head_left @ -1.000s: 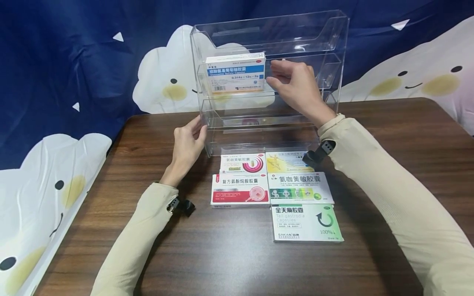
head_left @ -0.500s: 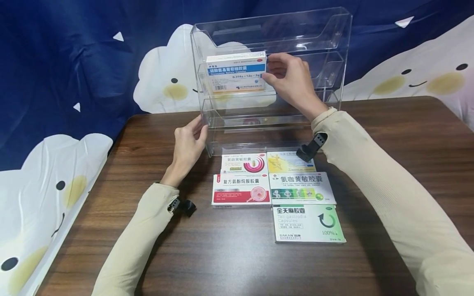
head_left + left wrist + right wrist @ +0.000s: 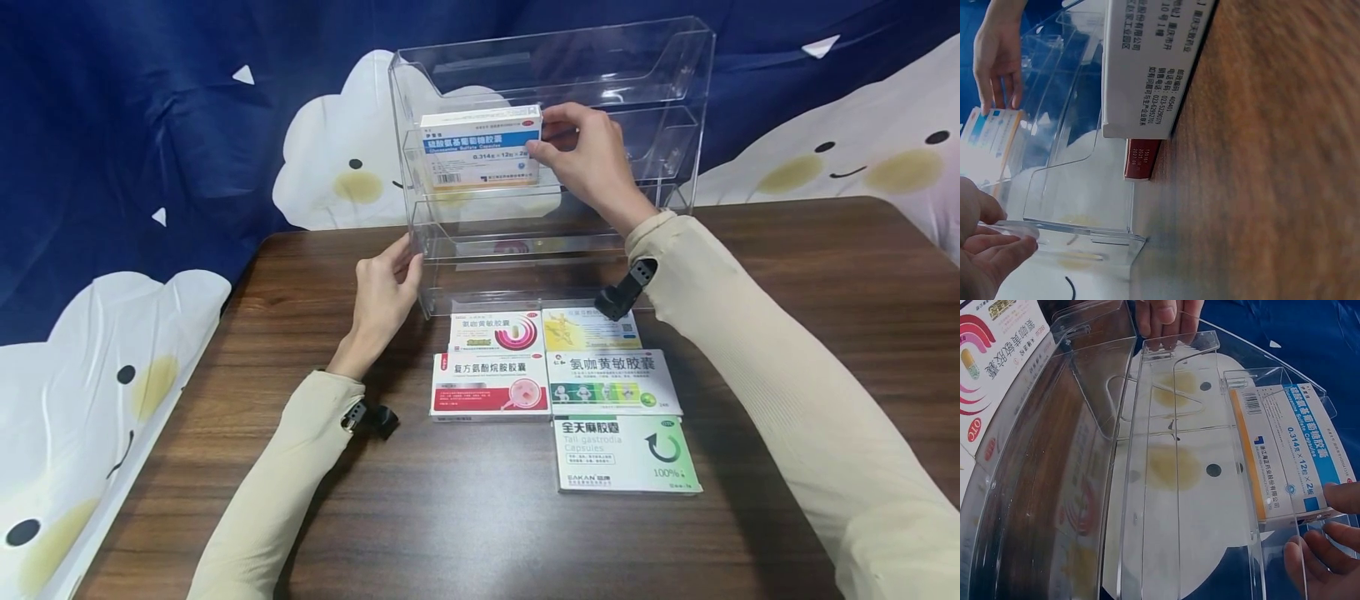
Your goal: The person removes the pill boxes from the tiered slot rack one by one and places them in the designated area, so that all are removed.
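Note:
A clear plastic display rack (image 3: pixel 525 246) with stepped tiers stands at the back of the table. On an upper tier, at its left end, a white medicine box (image 3: pixel 480 150) with a blue band and an orange lower edge stands upright. My right hand (image 3: pixel 588 154) pinches this box at its right end, thumb on the front face (image 3: pixel 1310 450) and fingers at the side and behind. Lower down, my left hand (image 3: pixel 384 292) grips the rack's left side edge between thumb and fingers, as the left wrist view also shows.
Several medicine boxes lie flat before the rack: a pink-swirl box (image 3: pixel 495 332), a yellow-and-white box (image 3: pixel 588 331), a red-and-white box (image 3: pixel 487 383), a green-striped box (image 3: pixel 615 382) and a green-and-white box (image 3: pixel 628 454). Behind hangs a blue cloud-print curtain (image 3: pixel 187 125).
My right hand has moved left from just beside the box to take hold of its right end. The box stays on its tier; my left hand keeps its grip on the rack.

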`<state>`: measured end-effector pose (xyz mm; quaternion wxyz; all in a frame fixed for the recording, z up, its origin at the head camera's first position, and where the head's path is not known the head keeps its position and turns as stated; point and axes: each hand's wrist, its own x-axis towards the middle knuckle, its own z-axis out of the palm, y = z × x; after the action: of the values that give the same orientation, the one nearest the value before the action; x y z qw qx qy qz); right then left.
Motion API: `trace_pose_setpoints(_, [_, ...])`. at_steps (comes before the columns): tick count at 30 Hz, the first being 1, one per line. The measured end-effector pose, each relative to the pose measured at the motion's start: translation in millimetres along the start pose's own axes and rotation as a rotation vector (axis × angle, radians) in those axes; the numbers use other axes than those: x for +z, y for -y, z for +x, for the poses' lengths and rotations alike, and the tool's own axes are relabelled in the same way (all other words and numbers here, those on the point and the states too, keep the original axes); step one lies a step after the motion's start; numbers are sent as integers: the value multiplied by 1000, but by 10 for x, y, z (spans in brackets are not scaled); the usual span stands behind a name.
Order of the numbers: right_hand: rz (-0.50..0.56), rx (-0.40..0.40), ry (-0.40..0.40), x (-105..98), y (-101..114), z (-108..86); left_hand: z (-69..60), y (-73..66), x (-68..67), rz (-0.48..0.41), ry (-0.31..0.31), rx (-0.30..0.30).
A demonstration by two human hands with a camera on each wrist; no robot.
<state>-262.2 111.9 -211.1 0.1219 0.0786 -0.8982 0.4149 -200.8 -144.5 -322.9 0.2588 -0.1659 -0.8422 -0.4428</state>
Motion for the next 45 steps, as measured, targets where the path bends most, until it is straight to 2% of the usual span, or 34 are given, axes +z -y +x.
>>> trace_pose_setpoints(16, [41,-6,-12,27,5,31,-6,0,-6,-21,-2,-1])
trace_pose_setpoints(19, [84,-24,-23,22,-5,38,-7,0,-5,-14,1,-1])
trace_pose_setpoints(27, [278,-131,-85,-15,-42,65,-5,13,2,-10,-4,5])
trace_pose_setpoints(34, [362,-242,-165,-59,-87,62,1,0,1,-9,-5,4])
trace_pose_setpoints(40, [378,-269,-201,-107,-96,22,-1,-2,9,-16,-6,-1])
trace_pose_setpoints(45, [456,-250,-191,-207,-139,-44,4,4,20,-21,-6,-3])
